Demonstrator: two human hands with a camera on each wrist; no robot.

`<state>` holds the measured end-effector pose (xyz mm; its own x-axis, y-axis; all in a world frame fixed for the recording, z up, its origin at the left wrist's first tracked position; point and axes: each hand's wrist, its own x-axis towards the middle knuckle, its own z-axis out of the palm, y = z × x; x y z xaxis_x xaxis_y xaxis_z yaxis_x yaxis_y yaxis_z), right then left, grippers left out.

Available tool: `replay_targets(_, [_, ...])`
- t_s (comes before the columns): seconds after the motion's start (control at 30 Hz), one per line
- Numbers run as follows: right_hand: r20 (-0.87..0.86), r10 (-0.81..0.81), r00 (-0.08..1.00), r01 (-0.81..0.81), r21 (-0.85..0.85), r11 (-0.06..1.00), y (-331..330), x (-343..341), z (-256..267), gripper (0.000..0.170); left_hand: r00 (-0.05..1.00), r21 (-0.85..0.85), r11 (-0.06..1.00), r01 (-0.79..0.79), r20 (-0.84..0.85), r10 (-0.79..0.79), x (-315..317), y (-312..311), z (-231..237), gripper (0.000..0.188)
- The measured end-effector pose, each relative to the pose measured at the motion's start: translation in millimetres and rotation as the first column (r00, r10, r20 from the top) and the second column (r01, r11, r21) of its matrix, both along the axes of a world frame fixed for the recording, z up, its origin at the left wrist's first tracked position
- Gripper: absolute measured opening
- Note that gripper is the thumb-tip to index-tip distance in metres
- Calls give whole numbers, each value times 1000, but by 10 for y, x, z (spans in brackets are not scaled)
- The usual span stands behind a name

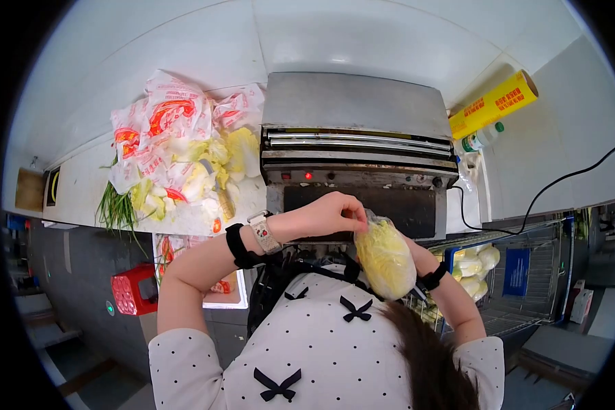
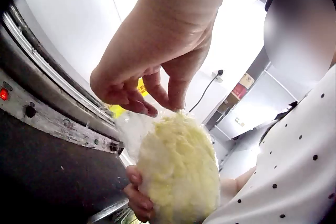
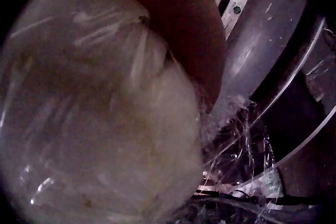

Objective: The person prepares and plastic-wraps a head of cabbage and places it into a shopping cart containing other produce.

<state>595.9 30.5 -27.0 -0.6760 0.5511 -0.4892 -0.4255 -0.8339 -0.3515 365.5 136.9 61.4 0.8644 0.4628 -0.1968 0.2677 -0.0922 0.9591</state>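
Observation:
A cabbage in clear film (image 1: 385, 261) is held up at the front edge of the wrapping machine (image 1: 362, 154). My left hand (image 1: 329, 213) pinches the film at the top end of the cabbage (image 2: 181, 169) between thumb and finger. From behind and below, my right hand (image 2: 138, 195) grips the cabbage, its fingers curled round the side; in the head view the cabbage mostly hides that hand. In the right wrist view the wrapped cabbage (image 3: 100, 108) fills the left side, against part of the right hand (image 3: 181, 29).
Printed plastic bags (image 1: 178, 113), loose cabbage leaves (image 1: 242, 152) and green stalks (image 1: 116, 205) lie left of the machine. A yellow roll (image 1: 495, 104) and a bottle (image 1: 482, 138) are at right. A wire cart (image 1: 536, 273) holding wrapped cabbages (image 1: 475, 266) stands below right.

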Motion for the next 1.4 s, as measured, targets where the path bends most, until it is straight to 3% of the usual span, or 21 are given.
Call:
replay_targets(0.13, [-41, -11, 999, 12, 22, 1000, -22, 6, 38, 58, 987, -177, 984, -36, 148, 63, 37, -33, -53, 9])
replay_targets(0.27, [-65, -30, 997, 30, -3, 1000, -39, 52, -71, 60, 962, -257, 965, 45, 271, 27, 92, -47, -115, 15])
replay_targets(0.37, [12, -94, 996, 94, -87, 992, -66, 28, -52, 60, 978, 199, 980, 29, -207, 13, 189, -104, 313, 22])
replay_targets(0.47, [47, -89, 995, 93, -77, 993, -76, 90, -62, 59, 960, 263, 961, 84, -278, -8, 220, -89, 291, 28])
replay_targets(0.57, [43, -124, 991, 126, -29, 992, -100, 104, -54, 54, 990, 2, 993, 115, -80, -114, 202, 14, 124, 26])
replay_targets(0.67, [59, -199, 978, 201, -29, 979, -118, 75, -11, 46, 998, 183, 982, 51, -36, -45, 271, 7, 106, 23])
replay_targets(0.77, [87, -199, 976, 199, 6, 980, -105, 74, 45, 41, 988, 401, 915, -35, 153, -30, 356, -10, -19, 20])
replay_targets(0.87, [117, -164, 980, 154, 87, 984, -103, 146, -75, 42, 986, 37, 998, -50, 160, 43, 433, -109, 160, 18])
replay_targets(0.9, [128, -153, 980, 139, 115, 984, -96, 146, -66, 43, 967, 1, 998, -65, 246, 63, 459, -145, 153, 17])
replay_targets(1.0, [207, -180, 962, 175, 38, 984, -138, 153, 79, 49, 958, 8, 987, -163, 240, 156, 533, -181, 206, 17])
replay_targets(1.1, [84, -206, 975, 210, -38, 977, -220, 145, 323, 54, 961, 309, 932, -189, 254, 111, 588, -217, 192, 13])
replay_targets(1.17, [78, -227, 971, 232, -69, 970, -271, 171, 288, 55, 961, 537, 818, -208, 269, 68, 582, -253, 192, 11])
replay_targets(1.27, [107, -193, 975, 195, -9, 981, -307, 201, 236, 55, 943, 505, 819, -272, 311, 121, 602, -266, 170, 10])
replay_targets(1.4, [70, -170, 983, 159, 141, 977, -264, 158, 457, 41, 924, 443, 832, -334, 330, 195, 556, -306, 373, 8])
